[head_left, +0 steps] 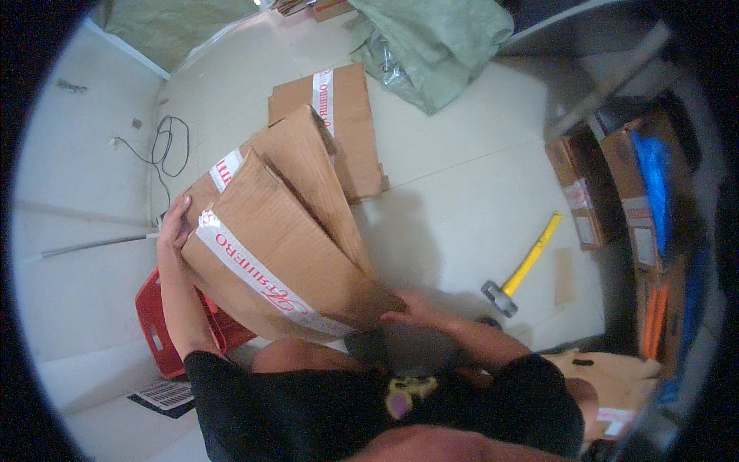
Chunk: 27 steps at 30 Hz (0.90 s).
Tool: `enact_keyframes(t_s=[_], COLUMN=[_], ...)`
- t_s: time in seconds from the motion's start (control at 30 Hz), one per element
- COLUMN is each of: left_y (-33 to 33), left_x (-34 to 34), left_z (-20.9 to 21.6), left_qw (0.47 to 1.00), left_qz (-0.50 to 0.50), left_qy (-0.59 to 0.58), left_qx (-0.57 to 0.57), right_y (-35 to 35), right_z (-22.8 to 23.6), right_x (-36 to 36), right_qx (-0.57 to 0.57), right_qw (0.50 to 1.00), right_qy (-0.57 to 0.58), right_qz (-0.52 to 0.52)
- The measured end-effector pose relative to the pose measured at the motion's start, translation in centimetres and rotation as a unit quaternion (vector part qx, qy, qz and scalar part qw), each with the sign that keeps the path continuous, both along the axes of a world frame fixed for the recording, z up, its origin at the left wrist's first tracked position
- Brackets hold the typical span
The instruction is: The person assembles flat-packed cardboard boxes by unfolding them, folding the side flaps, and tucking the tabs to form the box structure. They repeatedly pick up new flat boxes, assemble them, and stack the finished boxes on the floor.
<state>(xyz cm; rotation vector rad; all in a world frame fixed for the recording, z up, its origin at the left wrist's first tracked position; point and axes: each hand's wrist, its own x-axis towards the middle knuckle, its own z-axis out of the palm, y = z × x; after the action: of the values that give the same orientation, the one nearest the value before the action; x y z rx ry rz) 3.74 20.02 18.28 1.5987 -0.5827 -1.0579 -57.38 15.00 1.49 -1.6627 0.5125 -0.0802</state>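
Note:
A brown cardboard box (269,223), mostly flattened, with a white tape strip bearing red print, is held up tilted before my body. My left hand (175,223) grips its left edge, fingers curled around it. At the lower right corner my right hand (416,312) holds the cardboard, its fingers partly hidden behind my forearm and the box. The upper flaps stand slightly apart. Just beyond lies another flattened cardboard box (354,131) on the floor, partly covered by the held one.
A sledgehammer (531,266) with a yellow handle lies on the light floor to the right. Cardboard boxes (581,192) line the right side, with blue plastic (654,185). A green sack (439,46) is at the far side; a red crate (158,323) and black cable (173,146) are left.

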Motion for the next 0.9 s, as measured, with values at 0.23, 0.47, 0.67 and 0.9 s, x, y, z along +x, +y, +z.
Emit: enact_keyframes(t_s=[0.23, 0.47, 0.67, 0.9], left_y=[10.1, 11.2, 5.4, -7.4], left_x=[-0.2, -7.6, -15.0, -5.7], left_z=[5.5, -3.1, -13.6, -4.4], left_qw=[0.998, 0.950, 0.978, 0.991], left_qz=[-0.045, 0.210, 0.136, 0.044], left_qy=[-0.002, 0.108, -0.139, 0.010], left_qx=[0.035, -0.204, -0.072, -0.126], right_y=[0.1, 0.4, -0.4, -7.1], right_z=[-1.4, -5.5, -5.9, 0.7], right_x=[-0.7, 1.0, 1.5, 9.0], right_qx=[0.088, 0.075, 0.027, -0.058], right_qw=[0.992, 0.976, 0.973, 0.943], right_qy=[0.000, 0.042, 0.025, -0.025], right_qz=[-0.089, -0.200, -0.229, -0.328])
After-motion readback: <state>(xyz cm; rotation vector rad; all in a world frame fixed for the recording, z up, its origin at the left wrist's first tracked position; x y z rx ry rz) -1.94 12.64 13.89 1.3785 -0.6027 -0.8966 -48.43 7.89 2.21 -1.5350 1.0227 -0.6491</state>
